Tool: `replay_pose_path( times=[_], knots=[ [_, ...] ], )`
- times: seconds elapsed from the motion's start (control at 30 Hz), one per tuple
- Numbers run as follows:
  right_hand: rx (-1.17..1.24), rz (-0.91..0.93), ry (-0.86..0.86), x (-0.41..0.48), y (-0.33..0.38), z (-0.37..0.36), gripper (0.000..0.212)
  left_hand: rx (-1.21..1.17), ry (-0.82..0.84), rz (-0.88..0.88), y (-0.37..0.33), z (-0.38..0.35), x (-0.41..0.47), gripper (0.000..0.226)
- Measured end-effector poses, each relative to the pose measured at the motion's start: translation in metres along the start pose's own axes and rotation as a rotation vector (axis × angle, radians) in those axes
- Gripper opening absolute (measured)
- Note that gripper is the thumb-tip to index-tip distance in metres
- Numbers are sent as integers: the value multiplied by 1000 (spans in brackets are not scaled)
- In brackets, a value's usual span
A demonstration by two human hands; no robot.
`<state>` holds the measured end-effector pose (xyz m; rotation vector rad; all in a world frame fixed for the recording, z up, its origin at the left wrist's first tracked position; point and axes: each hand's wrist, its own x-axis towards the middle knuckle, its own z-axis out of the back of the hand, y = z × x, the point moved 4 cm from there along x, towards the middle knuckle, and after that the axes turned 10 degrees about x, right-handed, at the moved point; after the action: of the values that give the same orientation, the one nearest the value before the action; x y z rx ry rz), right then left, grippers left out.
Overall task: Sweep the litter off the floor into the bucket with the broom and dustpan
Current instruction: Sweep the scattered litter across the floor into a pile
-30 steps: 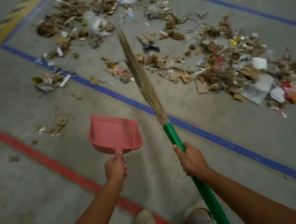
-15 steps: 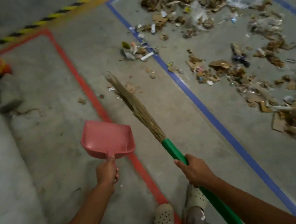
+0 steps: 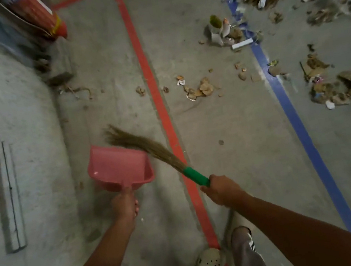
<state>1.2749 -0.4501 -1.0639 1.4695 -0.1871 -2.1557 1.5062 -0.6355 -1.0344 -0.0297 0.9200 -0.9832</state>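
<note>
My left hand (image 3: pixel 125 205) grips the handle of a pink dustpan (image 3: pixel 118 166), held just above the concrete floor with its mouth pointing away from me. My right hand (image 3: pixel 221 191) grips the green handle of a straw broom (image 3: pixel 147 146). The broom's bristles lean left, and their tips cross over the dustpan's far right corner. Litter (image 3: pixel 201 88) of torn cardboard and paper scraps lies ahead between a red floor line and a blue one. Thicker litter (image 3: pixel 340 86) spreads at the right edge. No bucket is in view.
A red line (image 3: pixel 157 104) and a blue line (image 3: pixel 287 104) run along the floor. On the left rises a rough grey wall (image 3: pixel 14 136) with a pale strip on it. A red and orange object (image 3: pixel 43 18) leans at the top left. My feet (image 3: pixel 209 264) stand on the red line.
My view has swung left, away from the big litter spread towards the grey wall. The broom head has tilted left and now crosses over the dustpan. Both hands keep their grips.
</note>
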Motion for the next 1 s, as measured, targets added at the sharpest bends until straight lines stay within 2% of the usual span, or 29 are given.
replay_pose_path(
  times=[0.17, 0.33, 0.4, 0.5, 0.67, 0.8, 1.0],
  knots=[
    [222, -188, -120, 39, -46, 43, 49, -9, 17, 7, -19, -34, 0, 49],
    [772, -465, -310, 38, -110, 99, 47, 28, 66, -20, -49, -79, -14, 47],
    [927, -529, -367, 28, -126, 123, 45, 41, 80, -32, -60, -93, -19, 46],
    [1021, -541, -474, 10, -136, 151, 42, 36, 118, -40, -69, -109, -21, 44],
    [875, -368, -488, -15, -105, 158, 34, -28, 135, -41, -72, -111, -13, 48],
    [656, -187, -340, -16, -54, 125, 33, -67, 115, 2, -57, -84, 4, 52],
    [198, -23, -77, 1, 35, 42, 39, -122, 39, 144, -2, -14, 45, 54]
  ],
)
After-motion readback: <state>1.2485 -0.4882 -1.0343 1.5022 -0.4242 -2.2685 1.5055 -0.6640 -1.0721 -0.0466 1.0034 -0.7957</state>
